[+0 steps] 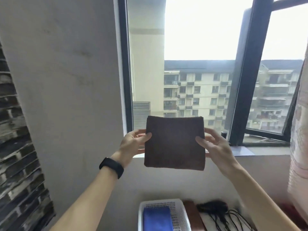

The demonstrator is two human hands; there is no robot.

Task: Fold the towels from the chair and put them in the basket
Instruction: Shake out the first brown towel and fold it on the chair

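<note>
A dark brown towel (174, 143), folded into a flat square, is held up in front of the window. My left hand (133, 142) pinches its left edge with the thumb on the front. My right hand (215, 145) grips the right edge the same way. Below, at the bottom of the view, stands a white perforated basket (179, 212) with a folded blue towel (157, 219) lying inside it. The chair is out of view.
A brown strip (193, 215) and a tangle of black cables (216, 210) lie right of the basket. Behind is a window with a dark frame (245, 80) and a sill (260, 150). A light curtain (300, 147) hangs at right, a wall at left.
</note>
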